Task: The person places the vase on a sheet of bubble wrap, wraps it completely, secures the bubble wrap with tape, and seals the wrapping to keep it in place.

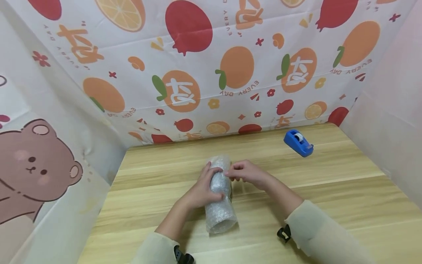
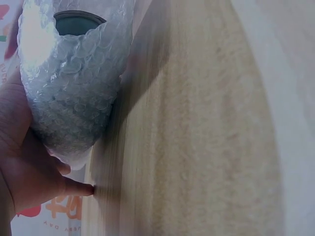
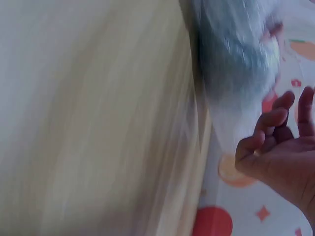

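Note:
A tube of clear bubble wrap (image 1: pixel 220 214) lies on the wooden table, its open end facing the person. Inside it, the left wrist view shows the round rim of a dark greenish object (image 2: pixel 78 24); its kind cannot be made out. My left hand (image 1: pixel 203 187) grips the wrap from the left, with spread fingers over the top and the thumb nearer the open end. On the other side, my right hand (image 1: pixel 248 174) has bent fingers, with fingertips close to the wrap's upper right side. Whether those fingertips pinch something thin and clear cannot be told.
A blue tape dispenser (image 1: pixel 298 143) with a roll of tape stands at the back right of the wooden table (image 1: pixel 329 183). Fruit-printed cloth (image 1: pixel 211 110) hangs behind the table's far edge. More cloth, with a bear print (image 1: pixel 36 165), hangs at the left.

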A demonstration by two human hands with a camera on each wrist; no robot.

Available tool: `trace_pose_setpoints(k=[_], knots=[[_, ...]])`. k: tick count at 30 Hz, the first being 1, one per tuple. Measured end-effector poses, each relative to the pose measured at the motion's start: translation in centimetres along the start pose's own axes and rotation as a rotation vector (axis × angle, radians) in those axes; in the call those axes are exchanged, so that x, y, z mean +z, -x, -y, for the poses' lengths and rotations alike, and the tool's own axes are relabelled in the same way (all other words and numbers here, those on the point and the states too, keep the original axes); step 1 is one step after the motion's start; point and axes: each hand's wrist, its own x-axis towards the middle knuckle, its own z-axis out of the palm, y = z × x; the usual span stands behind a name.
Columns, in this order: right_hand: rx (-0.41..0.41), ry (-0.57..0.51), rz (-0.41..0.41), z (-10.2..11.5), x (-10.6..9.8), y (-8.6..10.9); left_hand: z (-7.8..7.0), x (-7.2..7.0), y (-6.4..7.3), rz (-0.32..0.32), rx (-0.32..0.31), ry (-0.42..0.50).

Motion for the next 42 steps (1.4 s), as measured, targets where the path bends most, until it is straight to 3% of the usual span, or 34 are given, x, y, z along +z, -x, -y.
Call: trace_pose_setpoints(k=[9,20,26,29,36,42], knots=[[0.046,-0.053,-0.077,0.0,2.9,-1.4,0.2,0.0,0.1,0.002,0.001,0.006],[0.092,0.154,-0.148,-0.8,2.8,-1.6,-0.1,0.0,-0.2,-0.001,0.0,-0.004],[0.215,0.242,-0.057,-2.3,2.2,-1.8,0.0,0.1,-0.1,-0.001,-0.004,-0.004],[0.235,0.248,-0.016,-2.9,2.1,-1.9,0.1,0.1,0.0,-0.003,-0.002,-0.005],[0.201,0.193,0.014,-3.2,2.6,-1.6,0.1,0.2,0.5,0.002,0.016,0.071],[0.156,0.141,0.075,-3.5,2.6,-1.4,-0.1,0.7,0.4,-0.039,0.015,0.096]])
